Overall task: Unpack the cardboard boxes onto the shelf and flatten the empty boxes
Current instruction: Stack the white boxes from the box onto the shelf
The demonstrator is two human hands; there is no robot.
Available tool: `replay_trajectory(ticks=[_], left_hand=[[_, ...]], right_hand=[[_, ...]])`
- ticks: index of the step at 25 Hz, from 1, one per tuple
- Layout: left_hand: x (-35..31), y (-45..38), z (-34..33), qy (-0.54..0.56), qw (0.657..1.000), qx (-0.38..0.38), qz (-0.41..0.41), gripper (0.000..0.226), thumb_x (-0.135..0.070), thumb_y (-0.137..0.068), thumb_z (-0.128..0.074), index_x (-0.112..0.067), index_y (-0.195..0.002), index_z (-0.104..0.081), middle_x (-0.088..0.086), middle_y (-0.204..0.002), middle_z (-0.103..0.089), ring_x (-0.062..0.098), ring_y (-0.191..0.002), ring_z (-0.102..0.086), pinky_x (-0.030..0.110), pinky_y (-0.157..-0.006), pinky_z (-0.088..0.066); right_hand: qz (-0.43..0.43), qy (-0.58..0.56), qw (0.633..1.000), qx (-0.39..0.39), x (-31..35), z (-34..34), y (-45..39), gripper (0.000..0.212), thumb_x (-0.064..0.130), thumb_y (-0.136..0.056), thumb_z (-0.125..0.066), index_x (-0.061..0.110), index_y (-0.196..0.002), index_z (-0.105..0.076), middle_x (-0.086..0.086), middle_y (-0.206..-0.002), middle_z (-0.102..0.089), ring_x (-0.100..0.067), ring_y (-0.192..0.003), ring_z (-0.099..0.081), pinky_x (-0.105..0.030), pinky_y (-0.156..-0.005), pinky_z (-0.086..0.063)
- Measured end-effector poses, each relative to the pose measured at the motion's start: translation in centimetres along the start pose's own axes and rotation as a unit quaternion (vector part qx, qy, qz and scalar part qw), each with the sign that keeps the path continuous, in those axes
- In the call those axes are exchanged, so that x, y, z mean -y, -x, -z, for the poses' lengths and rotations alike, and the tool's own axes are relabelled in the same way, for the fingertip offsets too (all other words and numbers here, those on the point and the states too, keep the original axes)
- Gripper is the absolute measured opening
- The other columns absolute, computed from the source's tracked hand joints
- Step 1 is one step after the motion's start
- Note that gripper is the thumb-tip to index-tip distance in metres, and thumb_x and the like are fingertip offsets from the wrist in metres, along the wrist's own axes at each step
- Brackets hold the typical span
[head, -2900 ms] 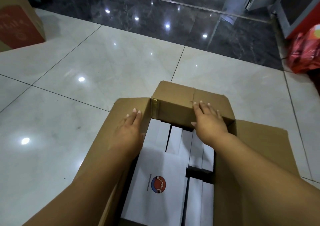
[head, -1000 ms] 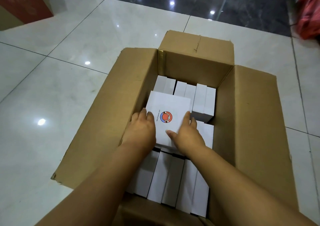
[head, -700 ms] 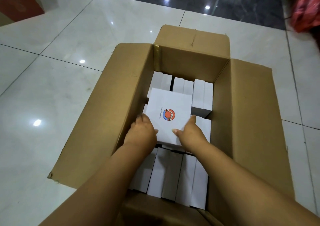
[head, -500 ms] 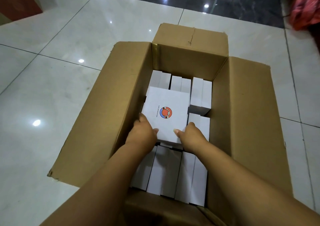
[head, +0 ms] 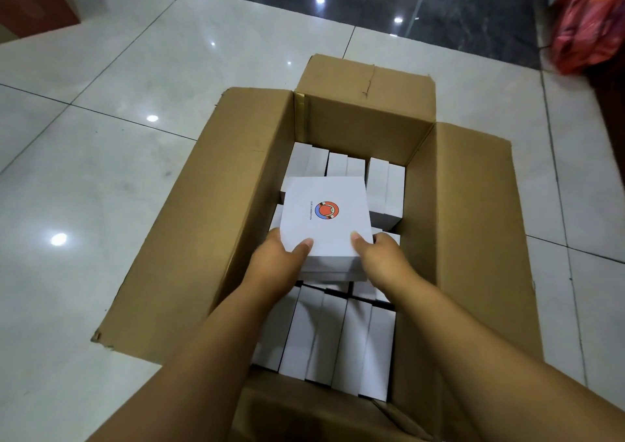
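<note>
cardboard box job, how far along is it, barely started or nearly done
Barely started. Done: the cardboard box stands open, flaps folded out. In hand: the left hand and right hand hold one white logo box by its near edge, raised above the rest. Left: rows of white boxes fill the carton, no shelf is in view, and the box is not flattened.

White box (head: 326, 218) in both hands
</note>
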State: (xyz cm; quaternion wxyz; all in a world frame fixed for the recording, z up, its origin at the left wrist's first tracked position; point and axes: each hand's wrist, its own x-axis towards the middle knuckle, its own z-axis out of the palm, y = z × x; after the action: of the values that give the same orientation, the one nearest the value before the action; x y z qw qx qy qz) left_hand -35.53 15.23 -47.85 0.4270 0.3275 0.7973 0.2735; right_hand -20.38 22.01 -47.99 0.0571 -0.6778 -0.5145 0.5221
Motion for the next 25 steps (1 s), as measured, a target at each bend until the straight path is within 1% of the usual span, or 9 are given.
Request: replay_trajectory(ticks=[3, 5, 8, 12, 14, 17, 20, 23, 25], left_hand=[[-1.4, 1.3, 1.2, 0.053, 0.998, 0.003, -0.020, 0.044, -0.040, -0.095, -0.052, -0.014, -0.130, -0.047, 0.000, -0.118, -0.058, 0.017, -0.100, -0.054, 0.027, -0.079, -0.041], [-2.3, 2.0, 2.2, 0.075, 0.997, 0.006, -0.036, 0.039, -0.039, -0.095, -0.052, -0.018, -0.127, -0.048, -0.005, -0.115, -0.058, 0.016, -0.099, -0.055, 0.027, -0.078, -0.040], [-3.4, 2.9, 3.7, 0.106, 0.992, 0.011, -0.073, 0.035, -0.035, -0.094, -0.055, -0.019, -0.125, -0.050, -0.006, -0.114, -0.060, 0.015, -0.099, -0.057, 0.027, -0.080, -0.042], [-4.2, 5.3, 6.7, 0.112, 0.985, 0.031, -0.130, 0.032, -0.034, -0.095, -0.055, -0.021, -0.123, -0.050, -0.010, -0.108, -0.057, 0.012, -0.095, -0.056, 0.024, -0.078, -0.041], [-4.3, 6.3, 8.3, 0.100, 0.981, 0.045, -0.160, 0.032, -0.038, -0.095, -0.053, -0.023, -0.123, -0.048, -0.012, -0.106, -0.053, 0.008, -0.089, -0.053, 0.026, -0.077, -0.043], [-3.7, 7.1, 10.6, 0.085, 0.976, 0.050, -0.194, 0.029, -0.042, -0.095, -0.051, -0.027, -0.118, -0.043, -0.013, -0.107, -0.050, 0.005, -0.086, -0.052, 0.021, -0.064, -0.045], [-3.3, 7.3, 12.2, 0.084, 0.971, 0.051, -0.216, 0.021, -0.041, -0.096, -0.050, -0.029, -0.111, -0.042, -0.012, -0.105, -0.051, -0.001, -0.080, -0.051, 0.016, -0.059, -0.041], [-3.8, 7.2, 12.2, 0.082, 0.967, 0.071, -0.229, 0.020, -0.039, -0.096, -0.051, -0.029, -0.112, -0.043, -0.013, -0.102, -0.052, 0.000, -0.082, -0.052, 0.018, -0.061, -0.043], [-4.3, 6.9, 11.5, 0.079, 0.965, 0.079, -0.238, 0.021, -0.039, -0.095, -0.052, -0.029, -0.112, -0.045, -0.012, -0.102, -0.054, 0.000, -0.085, -0.054, 0.026, -0.070, -0.051]], right_hand=[[-0.011, -0.073, 0.997, -0.014, 0.9, 0.6, 1.5, 0.047, 0.046, -0.095, -0.048, 0.011, -0.125, -0.050, -0.007, -0.121, -0.055, -0.030, -0.104, -0.055, -0.046, -0.093, -0.048], [0.001, -0.113, 0.993, -0.030, 1.4, 0.8, 2.8, 0.037, 0.043, -0.095, -0.051, 0.012, -0.116, -0.052, -0.005, -0.118, -0.057, -0.027, -0.103, -0.056, -0.051, -0.096, -0.047], [0.023, -0.168, 0.984, -0.061, 2.1, 1.0, 5.3, 0.028, 0.039, -0.094, -0.053, 0.014, -0.105, -0.055, -0.004, -0.110, -0.061, -0.025, -0.099, -0.059, -0.050, -0.094, -0.049], [0.068, -0.218, 0.967, -0.111, 3.5, 0.3, 9.6, 0.021, 0.036, -0.095, -0.055, 0.016, -0.104, -0.058, 0.002, -0.102, -0.062, -0.015, -0.088, -0.058, -0.041, -0.087, -0.050], [0.091, -0.237, 0.958, -0.137, 4.4, -0.4, 11.5, 0.019, 0.035, -0.095, -0.055, 0.017, -0.101, -0.059, 0.005, -0.096, -0.063, -0.015, -0.086, -0.058, -0.041, -0.088, -0.050], [0.101, -0.253, 0.949, -0.156, 5.5, -2.0, 13.4, 0.030, 0.038, -0.095, -0.054, 0.012, -0.107, -0.059, -0.001, -0.097, -0.062, -0.019, -0.086, -0.058, -0.044, -0.085, -0.052], [0.112, -0.265, 0.941, -0.179, 6.2, -3.5, 14.7, 0.030, 0.038, -0.095, -0.054, 0.011, -0.106, -0.060, 0.000, -0.092, -0.062, -0.015, -0.078, -0.056, -0.037, -0.074, -0.049], [0.111, -0.285, 0.931, -0.201, 6.1, -3.4, 15.3, 0.027, 0.037, -0.096, -0.055, 0.013, -0.106, -0.060, 0.002, -0.090, -0.062, -0.014, -0.077, -0.057, -0.032, -0.068, -0.048], [0.112, -0.286, 0.928, -0.213, 5.4, -2.9, 15.5, 0.025, 0.039, -0.095, -0.054, 0.016, -0.103, -0.059, 0.004, -0.089, -0.062, -0.013, -0.078, -0.057, -0.035, -0.070, -0.052]])
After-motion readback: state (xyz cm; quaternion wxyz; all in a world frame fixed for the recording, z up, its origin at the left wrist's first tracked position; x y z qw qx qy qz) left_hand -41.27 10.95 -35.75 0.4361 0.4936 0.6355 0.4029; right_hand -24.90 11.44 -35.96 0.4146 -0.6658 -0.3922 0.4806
